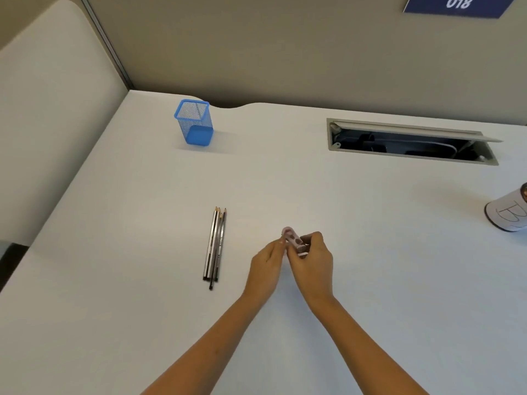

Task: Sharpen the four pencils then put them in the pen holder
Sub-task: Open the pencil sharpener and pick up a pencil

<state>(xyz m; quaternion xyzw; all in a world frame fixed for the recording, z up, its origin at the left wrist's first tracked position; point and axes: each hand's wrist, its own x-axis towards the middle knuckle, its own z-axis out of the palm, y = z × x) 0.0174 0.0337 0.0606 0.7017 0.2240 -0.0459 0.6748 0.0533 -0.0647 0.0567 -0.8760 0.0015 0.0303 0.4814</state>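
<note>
Several grey pencils lie side by side on the white desk, tips pointing away from me. A small pink pencil sharpener is held above the desk, to the right of the pencils. My right hand grips its near end. My left hand pinches its left side with the fingertips. A blue mesh pen holder stands upright at the far left of the desk; it looks empty.
An open cable tray is set into the desk at the far right. A white cylindrical container stands at the right edge. A beige partition wall runs behind the desk.
</note>
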